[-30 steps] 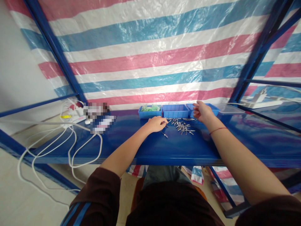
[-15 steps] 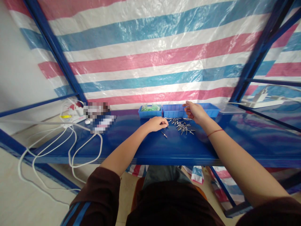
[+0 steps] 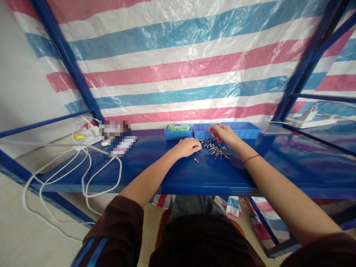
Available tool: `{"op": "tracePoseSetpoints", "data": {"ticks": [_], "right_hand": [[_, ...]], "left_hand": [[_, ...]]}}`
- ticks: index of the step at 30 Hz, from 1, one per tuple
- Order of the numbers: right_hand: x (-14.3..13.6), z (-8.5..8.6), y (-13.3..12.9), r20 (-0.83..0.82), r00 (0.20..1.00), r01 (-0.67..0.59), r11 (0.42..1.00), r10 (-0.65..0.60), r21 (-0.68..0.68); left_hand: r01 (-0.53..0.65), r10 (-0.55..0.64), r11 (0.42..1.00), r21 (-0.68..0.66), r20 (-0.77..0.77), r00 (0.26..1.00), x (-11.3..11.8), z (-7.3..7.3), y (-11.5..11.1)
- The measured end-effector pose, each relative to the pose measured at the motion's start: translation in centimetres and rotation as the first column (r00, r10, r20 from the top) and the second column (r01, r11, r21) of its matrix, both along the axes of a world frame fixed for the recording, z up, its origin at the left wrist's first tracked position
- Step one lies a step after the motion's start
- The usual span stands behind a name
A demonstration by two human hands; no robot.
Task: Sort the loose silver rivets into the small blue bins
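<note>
My left hand (image 3: 188, 147) rests low over the blue table, its fingers closed in a pinch. A thin metal piece shows at its fingertips, apparently a blind rivet. Just below them a single blind rivet (image 3: 195, 159) lies on the tabletop. A loose pile of blind rivets (image 3: 218, 149), silver with thin stems, spreads to the right. Over the far side of this pile hangs my right hand (image 3: 222, 134), in front of the blue bins, with fingers curled together. Whatever is between those fingers is too small or hidden to make out.
Along the back stand a blue bin (image 3: 178, 135) with green bagged contents, a middle blue bin (image 3: 200, 132) and a right blue bin (image 3: 244, 130). A clear plastic lid (image 3: 275, 128) lies farther right. White cables (image 3: 119, 174) hang over the table's left end.
My right hand has moved left and a little down, from before the right bin to above the pile's far side. My left hand has shifted only slightly right.
</note>
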State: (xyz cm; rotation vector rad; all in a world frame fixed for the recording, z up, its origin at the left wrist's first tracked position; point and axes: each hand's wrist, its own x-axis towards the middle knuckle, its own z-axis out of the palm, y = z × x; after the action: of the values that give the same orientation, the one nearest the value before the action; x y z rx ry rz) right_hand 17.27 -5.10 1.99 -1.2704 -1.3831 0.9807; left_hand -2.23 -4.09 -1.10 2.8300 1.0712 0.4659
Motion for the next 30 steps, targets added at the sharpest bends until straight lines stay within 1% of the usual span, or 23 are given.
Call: {"op": "tracePoseSetpoints", "data": {"ticks": [3,5,8,11,13,15,18,21,23,24,25,27,30], "right_hand": [[0.0,-0.1,0.0,0.034,0.999,-0.020,1.000,0.020,0.015],[-0.1,-0.1,-0.1,0.075,0.996,-0.043,0.999,0.041,0.032],[-0.3,0.0,-0.4,0.116,0.982,-0.155,0.987,0.150,0.036],[-0.6,-0.1,-0.6,0.129,0.953,-0.283,0.958,0.276,0.043],[-0.8,-0.2,-0.7,0.140,0.938,-0.331,0.940,0.318,0.084],[-1.0,-0.3,-0.9,0.137,0.934,-0.348,0.927,0.330,0.138],[-1.2,-0.1,-1.2,0.106,0.949,-0.313,0.931,0.298,0.187],[-1.5,0.1,-1.5,0.085,0.957,-0.287,0.941,0.276,0.178],[-1.6,0.1,-1.6,0.089,0.953,-0.299,0.939,0.288,0.169],[-1.6,0.0,-1.5,0.095,0.951,-0.306,0.937,0.294,0.170],[-1.6,0.0,-1.5,0.100,0.950,-0.309,0.935,0.295,0.176],[-1.7,-0.1,-1.4,0.106,0.954,-0.297,0.934,0.281,0.200],[-1.7,0.0,-1.4,0.105,0.974,-0.221,0.944,0.201,0.244]], "left_hand": [[-0.030,0.029,0.998,0.055,0.024,0.999,0.2,-0.3,0.0],[-0.046,0.038,0.994,0.103,0.077,0.996,0.4,-0.3,-0.1],[-0.071,0.040,0.988,0.140,0.209,0.977,0.7,0.0,-0.3],[-0.088,0.054,0.993,0.076,0.366,0.929,0.9,0.3,-0.3],[-0.080,0.073,0.997,-0.006,0.484,0.872,1.0,0.4,-0.2],[-0.054,0.101,0.994,-0.096,0.602,0.792,1.1,0.4,-0.2],[0.052,0.142,0.972,-0.231,0.744,0.653,1.4,0.3,-0.1],[0.173,0.196,0.929,-0.327,0.831,0.520,1.7,0.3,-0.2],[0.214,0.239,0.905,-0.368,0.856,0.459,1.8,0.4,-0.2],[0.224,0.257,0.897,-0.382,0.860,0.441,1.8,0.4,-0.3],[0.229,0.268,0.891,-0.393,0.861,0.433,1.9,0.4,-0.3],[0.229,0.278,0.883,-0.409,0.850,0.447,1.9,0.5,-0.3],[0.198,0.295,0.872,-0.448,0.802,0.519,1.9,0.5,-0.4]]}}
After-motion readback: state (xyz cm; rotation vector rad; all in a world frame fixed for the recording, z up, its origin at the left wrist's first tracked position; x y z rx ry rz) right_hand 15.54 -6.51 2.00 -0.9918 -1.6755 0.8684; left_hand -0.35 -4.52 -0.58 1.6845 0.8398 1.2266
